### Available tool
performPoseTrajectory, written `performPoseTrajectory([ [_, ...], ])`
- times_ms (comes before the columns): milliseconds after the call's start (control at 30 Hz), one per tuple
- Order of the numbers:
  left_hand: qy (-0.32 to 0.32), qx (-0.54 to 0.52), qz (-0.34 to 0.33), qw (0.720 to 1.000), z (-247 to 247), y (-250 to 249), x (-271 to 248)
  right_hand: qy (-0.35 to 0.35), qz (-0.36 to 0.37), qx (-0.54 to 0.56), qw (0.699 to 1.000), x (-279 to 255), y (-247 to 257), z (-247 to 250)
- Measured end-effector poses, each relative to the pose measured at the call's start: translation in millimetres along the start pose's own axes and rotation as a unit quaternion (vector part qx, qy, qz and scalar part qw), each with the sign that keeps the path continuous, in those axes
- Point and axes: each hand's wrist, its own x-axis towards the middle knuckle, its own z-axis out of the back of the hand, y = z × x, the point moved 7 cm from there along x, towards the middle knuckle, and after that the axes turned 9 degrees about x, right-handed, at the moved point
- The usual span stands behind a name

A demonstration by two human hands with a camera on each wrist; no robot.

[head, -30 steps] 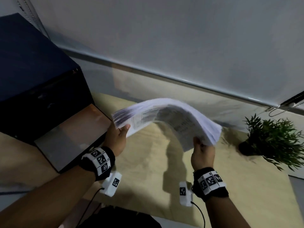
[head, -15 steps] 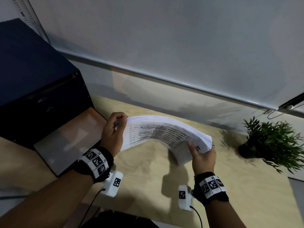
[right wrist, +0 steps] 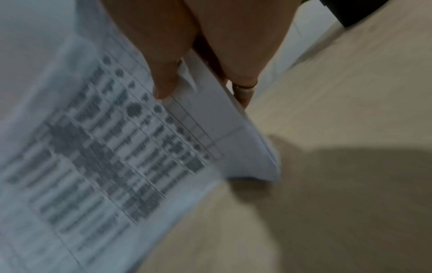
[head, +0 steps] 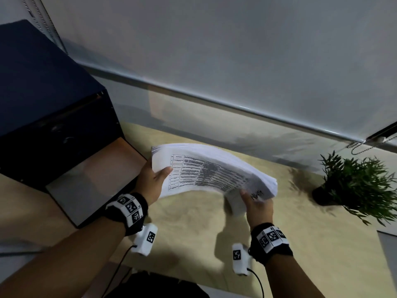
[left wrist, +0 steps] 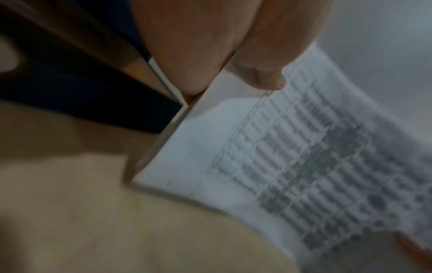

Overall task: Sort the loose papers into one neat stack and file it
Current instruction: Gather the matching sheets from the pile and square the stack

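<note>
A thick stack of white papers with a printed table on top hangs bowed in the air above the wooden table. My left hand grips its left end, thumb on the top sheet. My right hand grips the right end, thumb on top near some handwriting. In the left wrist view the stack of papers is pinched under my thumb. The right wrist view shows the papers held the same way, with fingers underneath.
A dark blue file box with an open front stands at the left, close to my left hand. A small potted plant sits at the right. A grey wall runs behind the table.
The paper stack has come down and flattened from a high arch. Both hands have lowered, and the left end now lies close to the box's opening.
</note>
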Motion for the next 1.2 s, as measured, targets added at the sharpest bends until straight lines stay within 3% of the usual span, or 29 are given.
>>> performPoseTrajectory([
  [200, 0.012, 0.019, 0.014, 1.0, 9.4, -1.9, 18.6, 0.022, 0.0, -0.003, 1.0, 7.2, 6.2, 1.2],
  [433, 0.193, 0.005, 0.092, 0.977, 21.5, 16.5, 41.8, 0.12, -0.096, 0.113, 0.982, -3.5, -5.7, -17.0],
  [567, 0.232, 0.005, 0.119, 0.965, 41.2, 20.4, 29.1, 0.1, -0.129, 0.184, 0.969, -13.6, -3.5, -26.9],
  [633, 0.253, -0.039, 0.164, 0.953, 43.6, 23.8, 12.6, 0.087, -0.141, 0.22, 0.961, -16.9, -5.9, -30.8],
  [700, 0.194, -0.142, 0.234, 0.942, 45.4, 34.5, -1.0, 0.067, -0.166, 0.256, 0.95, -21.1, -14.2, -36.5],
  [767, 0.076, -0.235, 0.276, 0.929, 42.3, 42.8, -11.6, 0.044, -0.189, 0.268, 0.944, -28.4, -23.9, -41.2],
  [867, 0.036, -0.292, 0.314, 0.903, 0.9, 48.9, -33.3, 0.021, -0.244, 0.269, 0.932, -45.5, -53.5, -45.4],
  [967, 0.01, -0.112, 0.33, 0.937, -37.3, 124.6, -31.2, 0.034, -0.306, 0.231, 0.923, -63.2, -85.3, -38.8],
  [1067, 0.014, 0.069, 0.314, 0.947, -63.6, 205.2, 0.6, 0.019, -0.299, 0.132, 0.945, -51.8, -100.2, -7.6],
  [1200, 0.044, 0.196, 0.316, 0.927, -44.1, 175.2, 14.0, 0.028, -0.271, 0.043, 0.961, -6.1, -101.9, 25.0],
])
